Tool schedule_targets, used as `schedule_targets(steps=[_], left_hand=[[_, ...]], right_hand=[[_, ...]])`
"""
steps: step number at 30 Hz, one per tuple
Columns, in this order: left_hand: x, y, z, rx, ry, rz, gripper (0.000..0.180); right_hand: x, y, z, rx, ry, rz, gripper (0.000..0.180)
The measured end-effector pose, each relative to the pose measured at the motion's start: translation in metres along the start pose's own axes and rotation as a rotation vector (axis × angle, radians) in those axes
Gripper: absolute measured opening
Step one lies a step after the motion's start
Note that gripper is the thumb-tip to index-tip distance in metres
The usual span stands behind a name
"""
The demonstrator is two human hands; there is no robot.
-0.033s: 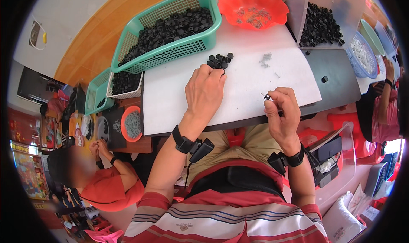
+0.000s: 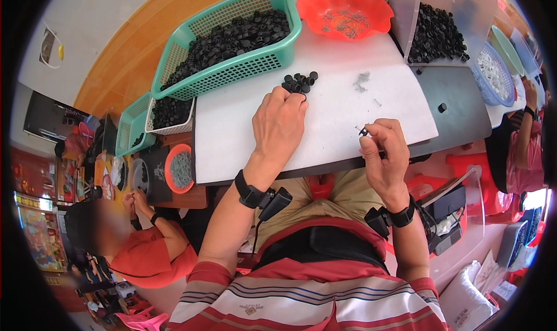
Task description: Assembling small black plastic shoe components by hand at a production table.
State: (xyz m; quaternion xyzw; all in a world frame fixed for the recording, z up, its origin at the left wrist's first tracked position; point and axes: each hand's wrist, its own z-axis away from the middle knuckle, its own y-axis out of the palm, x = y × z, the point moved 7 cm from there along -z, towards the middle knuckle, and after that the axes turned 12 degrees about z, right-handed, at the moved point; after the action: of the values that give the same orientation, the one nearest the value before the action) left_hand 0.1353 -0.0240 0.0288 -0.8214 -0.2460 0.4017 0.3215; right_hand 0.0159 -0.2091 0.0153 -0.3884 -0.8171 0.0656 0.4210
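My left hand (image 2: 280, 121) reaches over the white sheet (image 2: 243, 133) to a small heap of round black caps (image 2: 300, 86). Its fingers are drawn together at the heap's near edge, on a black cap that is mostly hidden beneath them. Near the sheet's front edge, my right hand (image 2: 387, 154) pinches a small black part (image 2: 364, 132) between thumb and forefinger. A thin metal screw sticks out of that part. Beyond my right hand lie a single screw (image 2: 377, 103) and a little cluster of screws (image 2: 361, 81).
A green basket (image 2: 232, 69) of black caps stands at the back left, with a red scalloped bowl (image 2: 310, 11) of screws beside it. A clear bin (image 2: 400, 17) of black parts is at back right. An orange bowl (image 2: 169, 183) of screws sits left, near a co-worker (image 2: 156, 255).
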Motion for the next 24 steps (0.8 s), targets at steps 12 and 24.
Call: schedule_targets(steps=[12,24], left_hand=[[-0.011,0.005,0.011,0.101,-0.2,0.614,0.009],[-0.011,0.02,0.028,0.271,-0.527,1.238,0.022]], right_hand=[[-0.009,0.001,0.002,0.006,0.126,-0.137,0.018],[-0.007,0.002,0.004,0.005,0.134,-0.191,0.02]])
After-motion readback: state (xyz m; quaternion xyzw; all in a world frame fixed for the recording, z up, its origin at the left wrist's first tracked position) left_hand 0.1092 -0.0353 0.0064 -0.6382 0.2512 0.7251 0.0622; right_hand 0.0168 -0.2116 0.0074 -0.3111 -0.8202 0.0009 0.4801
